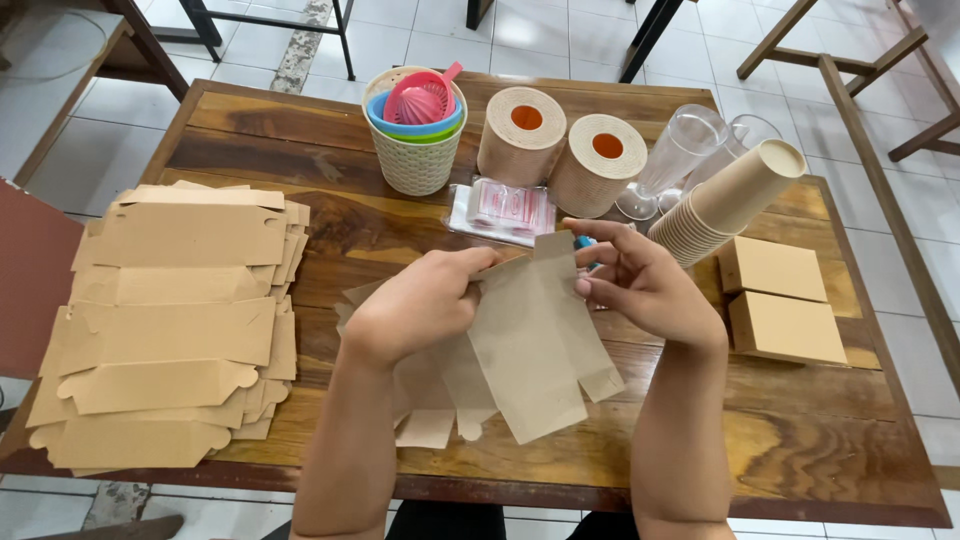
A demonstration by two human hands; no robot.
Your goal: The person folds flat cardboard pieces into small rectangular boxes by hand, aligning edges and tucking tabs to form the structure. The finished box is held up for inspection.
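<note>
White floor tiles surround the wooden table [300, 150]. Both hands, left hand [420, 300] and right hand [640, 283], grip a flat cardboard box blank [535, 345] by its top edge, just above the table's middle. More blanks [170, 330] lie stacked at the left; paper cups [725, 200] lie at the right.

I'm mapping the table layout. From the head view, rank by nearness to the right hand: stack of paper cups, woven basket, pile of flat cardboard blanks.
1. Stack of paper cups, just right of the right hand.
2. Woven basket, far side, leftward.
3. Pile of flat cardboard blanks, far left edge.
</note>
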